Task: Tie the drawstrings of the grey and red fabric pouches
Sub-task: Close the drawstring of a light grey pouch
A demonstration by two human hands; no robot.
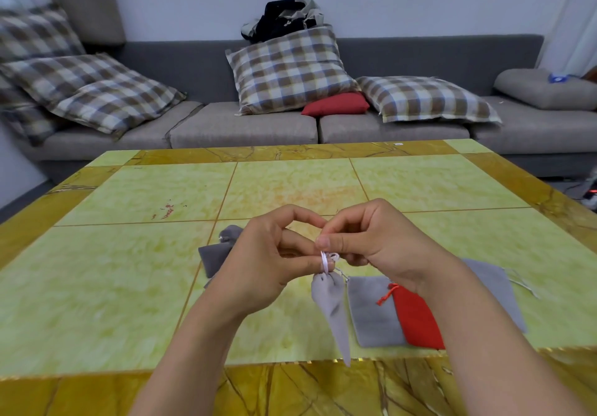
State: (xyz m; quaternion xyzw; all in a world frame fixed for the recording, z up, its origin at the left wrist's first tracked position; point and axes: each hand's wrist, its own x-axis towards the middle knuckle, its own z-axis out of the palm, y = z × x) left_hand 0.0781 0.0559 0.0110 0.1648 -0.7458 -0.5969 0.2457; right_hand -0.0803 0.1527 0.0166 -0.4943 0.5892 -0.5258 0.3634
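A grey pouch [331, 305] hangs in the air above the table, its mouth gathered shut. My left hand [268, 263] and my right hand [365, 241] both pinch its white drawstring [328, 259], which forms small loops between my fingertips. On the table below lie a flat grey pouch [371, 312] and a red pouch [416, 322] with a red cord [386, 294], overlapping each other. Another grey pouch [497, 289] lies partly hidden under my right forearm. Behind my left hand sits a darker grey pouch [216, 254] with its top cinched.
The pouches lie on a yellow-green marble table [145, 254] with a golden-brown border. Beyond the table's far edge stands a grey sofa [242, 128] with plaid cushions, a red cushion [336, 105] and a dark bag.
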